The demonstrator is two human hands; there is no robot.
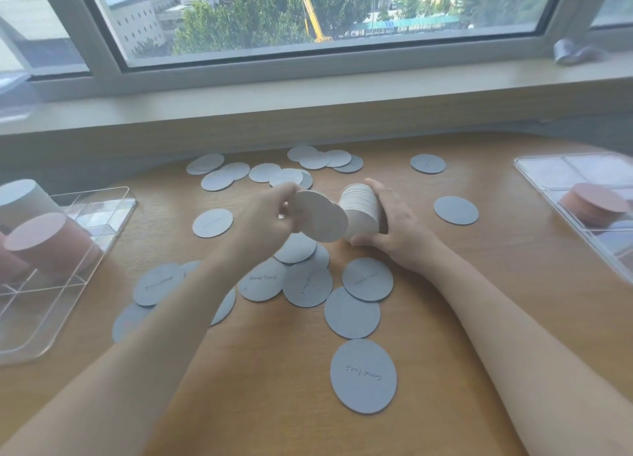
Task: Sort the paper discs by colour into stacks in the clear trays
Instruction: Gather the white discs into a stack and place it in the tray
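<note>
My right hand (394,226) grips a thick stack of cream paper discs (363,209), held on its side above the table's middle. Just left of that stack, my left hand (270,212) pinches a single cream disc (320,216) by its edge. Several grey-blue discs (363,375) lie scattered flat on the wooden table (496,318), some with handwriting. The clear tray on the left (102,222) holds a pink stack (48,243) and a grey-blue stack (24,199). A pink stack (596,204) sits in the clear tray on the right (534,168).
A window sill (308,109) runs along the table's far edge, below a wide window. A crumpled silvery thing (572,53) lies on the sill at the far right. More grey-blue discs (322,159) cluster near the back of the table.
</note>
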